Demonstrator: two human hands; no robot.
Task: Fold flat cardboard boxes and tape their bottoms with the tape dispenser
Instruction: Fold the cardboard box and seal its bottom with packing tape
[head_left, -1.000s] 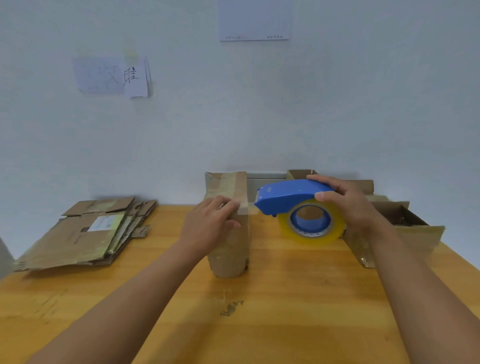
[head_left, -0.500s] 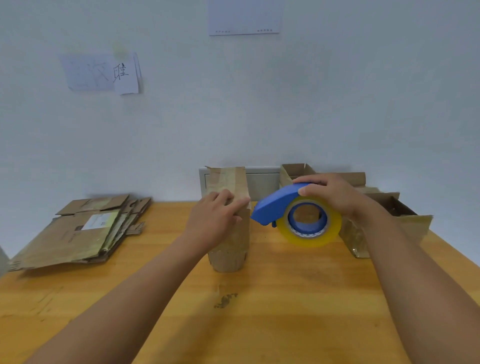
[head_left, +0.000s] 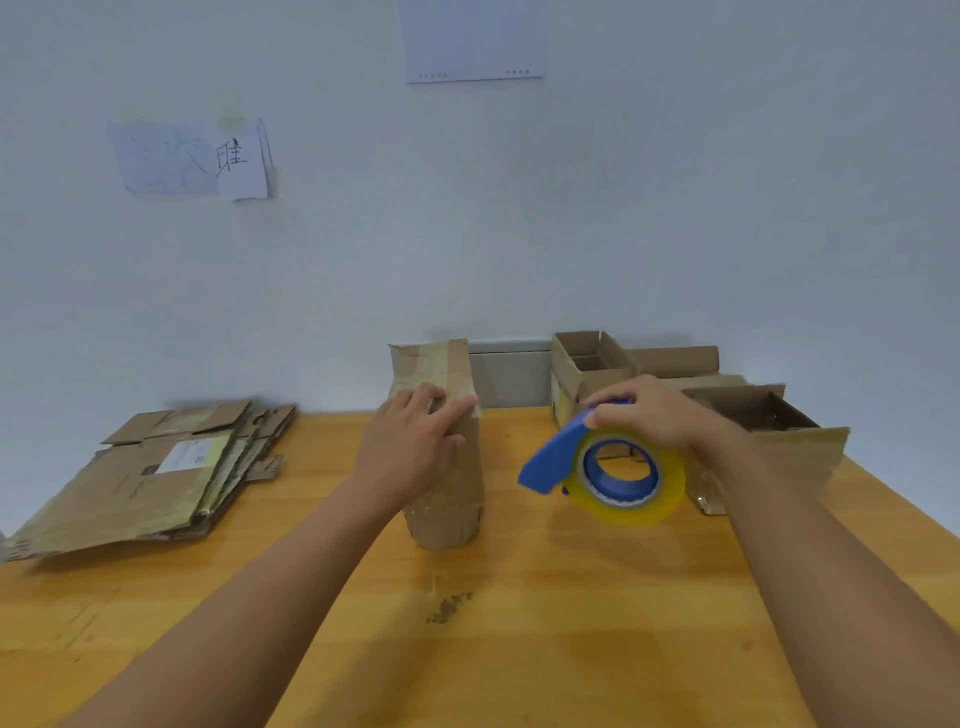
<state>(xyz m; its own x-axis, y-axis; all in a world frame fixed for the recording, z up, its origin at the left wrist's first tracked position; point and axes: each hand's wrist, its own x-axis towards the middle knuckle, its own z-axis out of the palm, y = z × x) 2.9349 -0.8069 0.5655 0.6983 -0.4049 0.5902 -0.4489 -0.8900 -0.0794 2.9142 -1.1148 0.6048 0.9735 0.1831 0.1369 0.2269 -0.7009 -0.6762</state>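
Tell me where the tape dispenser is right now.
In the head view, the tape dispenser is right of centre, gripped by the right hand above the table, between the standing box and the open boxes.

Even soft light, wide-angle edge distortion

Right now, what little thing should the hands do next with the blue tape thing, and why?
Probably set the tape dispenser down on the table. The right hand holds it off to the side, apart from the box, whose upturned face already shows a tape strip. The left hand rests on that box, so taping looks finished.
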